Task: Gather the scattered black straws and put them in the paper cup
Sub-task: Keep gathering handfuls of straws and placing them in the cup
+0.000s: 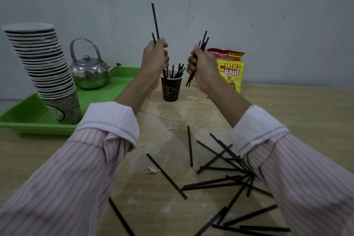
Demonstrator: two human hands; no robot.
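Holding straws over the paper cup [170, 88]: left hand [155, 57] fisted on two, right hand [201, 65] on a bundle. Several already stand inside; many scattered straws [220, 178] remain nearer than the cup, roughly half left.

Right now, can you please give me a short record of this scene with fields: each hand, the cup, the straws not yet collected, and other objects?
left hand: closed on a few black straws, raised above the cup
right hand: closed on a bundle of black straws, beside the cup
paper cup: upright on the wooden table, several straws already inside
loose straws: many still scattered on the table, near side
other objects: stack of cups and kettle on green tray; snack bags behind the right hand
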